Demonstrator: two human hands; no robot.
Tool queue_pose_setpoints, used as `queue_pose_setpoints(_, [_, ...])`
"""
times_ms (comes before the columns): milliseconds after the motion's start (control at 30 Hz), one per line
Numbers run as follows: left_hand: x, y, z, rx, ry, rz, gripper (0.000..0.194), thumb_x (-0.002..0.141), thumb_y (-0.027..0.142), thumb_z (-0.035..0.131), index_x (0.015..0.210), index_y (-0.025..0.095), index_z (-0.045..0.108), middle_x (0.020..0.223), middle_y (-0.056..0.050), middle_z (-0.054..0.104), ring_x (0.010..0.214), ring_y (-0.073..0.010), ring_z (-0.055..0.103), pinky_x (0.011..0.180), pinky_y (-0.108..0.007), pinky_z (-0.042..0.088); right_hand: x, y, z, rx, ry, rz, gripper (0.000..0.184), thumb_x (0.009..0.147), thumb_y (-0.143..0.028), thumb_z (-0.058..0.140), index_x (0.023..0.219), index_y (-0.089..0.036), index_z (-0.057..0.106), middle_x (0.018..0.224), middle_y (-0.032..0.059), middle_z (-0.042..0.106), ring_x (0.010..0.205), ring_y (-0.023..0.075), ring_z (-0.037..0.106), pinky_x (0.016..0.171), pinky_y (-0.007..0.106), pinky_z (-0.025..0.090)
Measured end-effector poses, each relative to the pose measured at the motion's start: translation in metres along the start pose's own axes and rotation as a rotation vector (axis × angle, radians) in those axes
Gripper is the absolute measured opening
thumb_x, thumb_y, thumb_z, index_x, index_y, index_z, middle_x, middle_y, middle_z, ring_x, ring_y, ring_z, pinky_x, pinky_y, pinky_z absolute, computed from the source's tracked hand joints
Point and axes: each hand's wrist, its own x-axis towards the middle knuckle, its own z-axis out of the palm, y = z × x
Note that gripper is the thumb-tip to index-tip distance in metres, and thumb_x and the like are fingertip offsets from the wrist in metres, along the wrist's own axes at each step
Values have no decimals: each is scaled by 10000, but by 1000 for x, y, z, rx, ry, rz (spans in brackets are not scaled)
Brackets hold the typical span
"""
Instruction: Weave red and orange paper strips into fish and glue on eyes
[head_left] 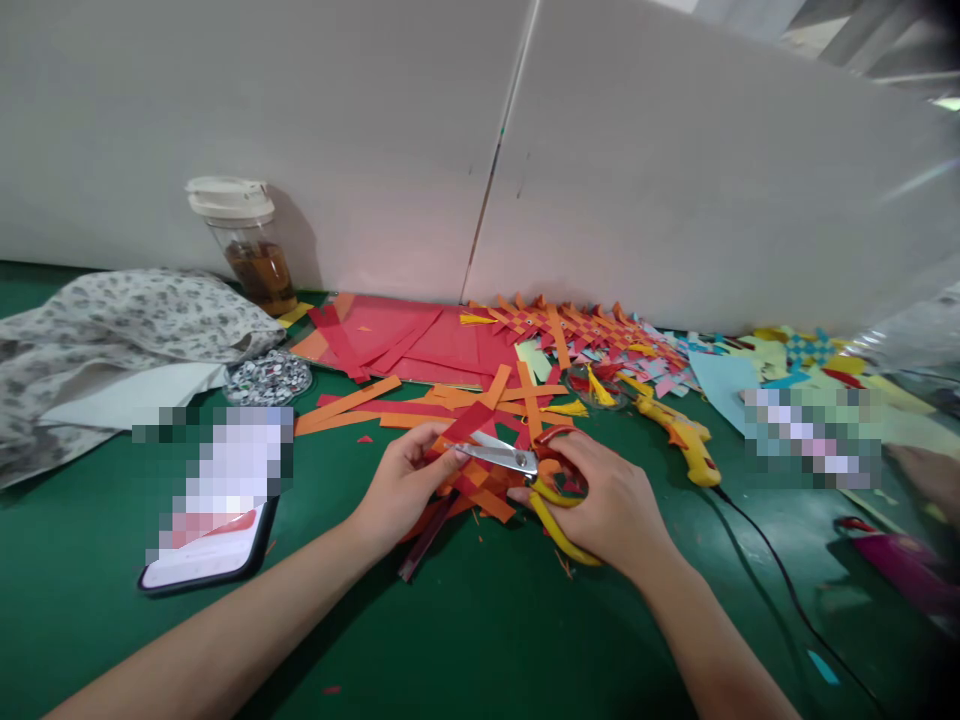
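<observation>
My left fingers (pixel 439 470) pinch red paper (pixel 469 424); my right fingers (pixel 576 452) grip scissors (pixel 520 461); woven paper (pixel 592 332) lies by the table's (pixel 480 640) far edge.

Grips scissors (pixel 523 461) in the right hand (pixel 611 497) and pinches a red paper strip (pixel 469 423) in the left hand (pixel 407 480); has woven pieces (pixel 581 335) along the far edge of the desk (pixel 495 640).

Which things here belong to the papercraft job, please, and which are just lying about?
Likely part of the job: scissors in the right hand, red and orange paper strips in the left hand, perhaps the yellow glue gun.

Apparently lying about: smartphone, lidded cup, patterned cloth.
</observation>
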Motion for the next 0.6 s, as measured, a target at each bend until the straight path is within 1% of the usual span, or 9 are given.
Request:
queue_pose_setpoints(100, [0,0,0,0,0,4,138,699,263,668,795,176,622,658,20,602,570,-91,525,524,-197,415,0,0,0,25,4,-10,290,651,-381,621,883,-209,587,858,35,647,772,204,617,631,275,444])
queue_pose_setpoints(233, [0,0,0,4,-2,3,131,708,260,662,804,179,623,747,-4,639,651,-111,562,588,-211,446,0,-1,0,27,14,-3,297,641,-378,629,884,-211,592,847,27,659,760,201,629,625,272,450])
queue_pose_setpoints(300, [0,0,0,4,-4,-1,121,715,258,657,804,183,625,775,-6,648,663,-108,565,592,-208,443,0,-1,1,30,24,-5,301,638,-372,630,889,-210,591,849,29,663,760,204,633,628,274,455])
queue_pose_setpoints(467, [0,1,-1,15,1,1,114,715,264,656,784,179,626,751,-1,652,631,-105,559,563,-211,433,-1,-1,2,29,63,-25,293,642,-377,621,878,-205,592,847,49,673,741,218,638,612,284,462])
queue_pose_setpoints(600, [1,0,-1,15,2,2,117,714,259,656,789,174,625,746,2,648,641,-104,560,571,-208,433,0,-2,2,18,62,-23,285,634,-365,621,870,-206,597,836,38,677,731,211,642,603,282,464])
